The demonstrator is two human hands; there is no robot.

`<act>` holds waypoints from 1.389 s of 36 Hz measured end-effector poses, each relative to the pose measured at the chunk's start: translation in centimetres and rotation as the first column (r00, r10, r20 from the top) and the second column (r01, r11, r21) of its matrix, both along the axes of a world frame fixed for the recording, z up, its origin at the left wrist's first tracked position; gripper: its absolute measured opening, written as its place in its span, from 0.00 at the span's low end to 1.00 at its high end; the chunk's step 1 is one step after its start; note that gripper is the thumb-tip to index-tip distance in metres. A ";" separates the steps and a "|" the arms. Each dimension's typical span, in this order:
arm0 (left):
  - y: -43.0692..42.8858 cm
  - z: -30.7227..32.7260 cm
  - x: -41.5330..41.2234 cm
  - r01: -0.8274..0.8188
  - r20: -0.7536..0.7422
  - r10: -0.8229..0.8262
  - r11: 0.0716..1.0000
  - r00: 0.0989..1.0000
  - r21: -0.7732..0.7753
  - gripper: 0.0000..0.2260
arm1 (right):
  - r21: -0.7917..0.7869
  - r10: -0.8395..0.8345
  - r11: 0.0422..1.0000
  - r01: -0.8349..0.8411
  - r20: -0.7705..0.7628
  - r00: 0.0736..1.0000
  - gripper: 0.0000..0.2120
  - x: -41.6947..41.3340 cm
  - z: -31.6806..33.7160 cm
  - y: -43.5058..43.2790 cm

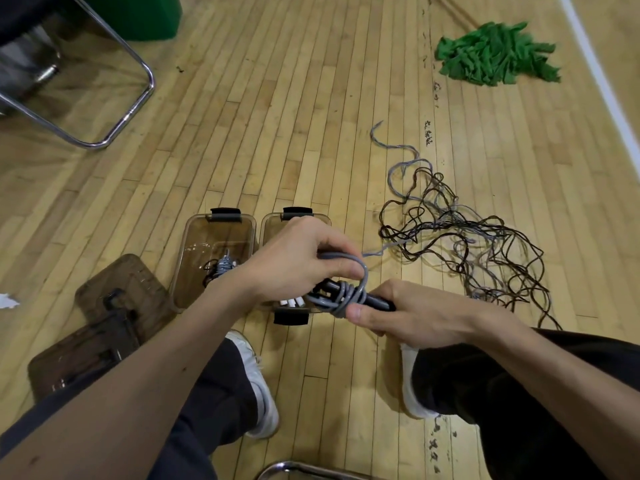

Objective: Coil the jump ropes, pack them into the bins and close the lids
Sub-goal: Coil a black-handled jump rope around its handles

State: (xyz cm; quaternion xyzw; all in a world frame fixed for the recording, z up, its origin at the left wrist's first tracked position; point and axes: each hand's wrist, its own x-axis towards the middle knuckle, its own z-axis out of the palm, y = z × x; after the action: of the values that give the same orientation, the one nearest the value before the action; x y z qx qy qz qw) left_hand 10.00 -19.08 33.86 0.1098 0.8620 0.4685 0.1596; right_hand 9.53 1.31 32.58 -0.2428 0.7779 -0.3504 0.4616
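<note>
Wood floor [311, 133], two bins [183, 251] [268, 226], two lids [121, 282] [79, 355], both hands [298, 258] [412, 313] gripping one rope [349, 296]

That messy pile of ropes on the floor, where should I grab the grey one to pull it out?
Probably pinch the grey rope at its loose end, coming from above on the far side of the tangle. That end lies alone on the bare floor, with no dark ropes crossing it.

Wooden floor [277, 116]: two open bins [216, 237], lids [117, 285], tangled ropes [485, 244], green mop [495, 53]
</note>
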 end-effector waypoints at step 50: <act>1.0 -2.5 0.1 0.015 0.009 -0.013 0.987 1.000 -0.158 0.07 | -0.142 -0.634 0.738 0.659 0.185 0.751 0.08 -3.3 -0.4 2.7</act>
State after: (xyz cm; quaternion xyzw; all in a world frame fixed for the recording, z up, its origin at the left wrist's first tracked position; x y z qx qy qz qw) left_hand 10.11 -18.08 31.37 0.1011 0.8950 0.3980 0.1744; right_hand 6.23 4.04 32.21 0.0203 0.7443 -0.5792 0.3318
